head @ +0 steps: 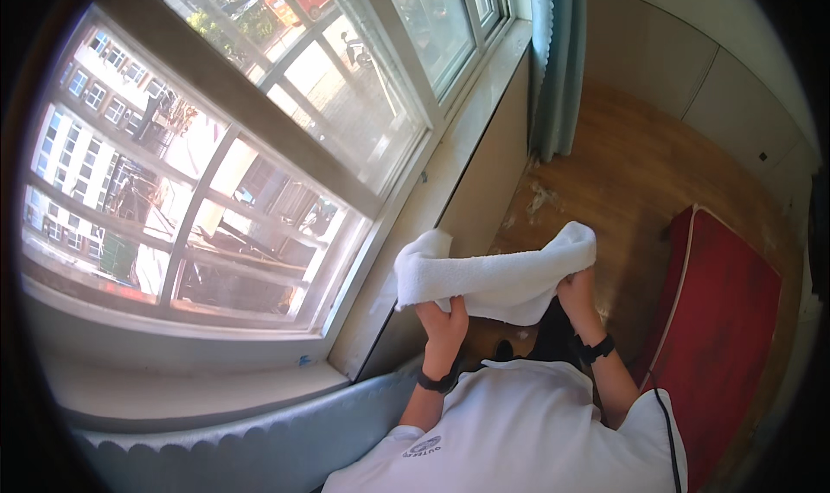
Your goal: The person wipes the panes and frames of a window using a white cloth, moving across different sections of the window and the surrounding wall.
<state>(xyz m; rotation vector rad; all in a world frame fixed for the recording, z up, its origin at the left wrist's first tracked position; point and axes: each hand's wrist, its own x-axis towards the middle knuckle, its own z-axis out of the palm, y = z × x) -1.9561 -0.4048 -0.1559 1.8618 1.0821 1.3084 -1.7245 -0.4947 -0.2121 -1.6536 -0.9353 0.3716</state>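
Observation:
A folded white terry towel (486, 276) stretches between both hands in front of my body. My left hand (446, 321) grips its left part from below, the thumb against the cloth. At the opposite end my right hand (579, 298) holds the towel, with some of the fingers hidden behind the fabric. Both ends of the cloth curl over, and its middle sags a little. The left end hangs by the edge of the pale windowsill (447, 169); whether it touches the sill I cannot tell.
A white-framed window (272, 188) fills the left side. Blue curtains hang at the far end (556, 72) and near end (259, 422). To the right stands a red padded bench (720, 337) on the wooden floor (629, 143). Pale scraps (539, 197) lie below the sill.

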